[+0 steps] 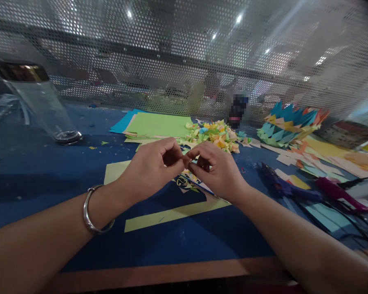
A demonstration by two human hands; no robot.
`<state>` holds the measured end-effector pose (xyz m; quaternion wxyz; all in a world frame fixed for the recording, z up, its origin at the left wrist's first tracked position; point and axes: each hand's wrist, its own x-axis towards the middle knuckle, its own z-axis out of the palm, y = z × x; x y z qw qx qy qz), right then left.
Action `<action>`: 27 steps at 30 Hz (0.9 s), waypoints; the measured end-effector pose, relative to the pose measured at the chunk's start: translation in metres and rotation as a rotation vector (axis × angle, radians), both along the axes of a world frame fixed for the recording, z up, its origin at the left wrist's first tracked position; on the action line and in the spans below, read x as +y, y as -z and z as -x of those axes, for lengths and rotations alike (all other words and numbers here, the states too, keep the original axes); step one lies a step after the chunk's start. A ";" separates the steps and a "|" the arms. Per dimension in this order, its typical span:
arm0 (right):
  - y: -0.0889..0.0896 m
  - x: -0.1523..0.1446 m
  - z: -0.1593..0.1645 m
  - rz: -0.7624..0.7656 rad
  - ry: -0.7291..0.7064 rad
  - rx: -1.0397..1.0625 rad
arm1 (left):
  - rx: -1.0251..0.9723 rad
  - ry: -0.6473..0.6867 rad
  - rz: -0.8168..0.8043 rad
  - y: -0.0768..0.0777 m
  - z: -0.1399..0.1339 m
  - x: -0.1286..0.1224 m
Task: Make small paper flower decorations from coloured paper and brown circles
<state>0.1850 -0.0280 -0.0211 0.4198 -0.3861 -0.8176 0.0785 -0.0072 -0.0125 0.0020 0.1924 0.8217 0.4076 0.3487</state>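
Observation:
My left hand [158,165] and my right hand [217,169] meet above the middle of the blue table. Thumb and forefinger of each are pinched together, the fingertips touching or nearly so. Whatever lies between them is too small to make out. A silver bangle [86,210] circles my left wrist. Under the hands lie small cut paper scraps [184,183], partly hidden. Closer to me rests a long yellow-green paper strip [159,219]. A pale green paper piece [115,171] shows beside my left hand. Just beyond my right hand is a heap of small folded paper pieces [221,136].
Green and blue paper sheets [162,124] are stacked at the back. A clear bottle [46,102] stands at left. On the right are a zigzag paper crown [290,124], paper offcuts [315,159], a dark blue glue gun [282,185] and a magenta tool [340,196] with cables. Perforated metal [184,61] closes the back.

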 end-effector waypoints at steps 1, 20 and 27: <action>0.000 0.000 0.000 0.000 0.004 0.008 | -0.009 -0.001 0.002 -0.001 0.000 -0.001; 0.001 0.006 -0.001 0.042 0.006 -0.118 | 0.130 0.069 -0.025 0.007 0.007 0.007; 0.001 0.007 -0.004 0.134 -0.069 -0.244 | 0.265 0.186 0.047 0.004 0.012 0.016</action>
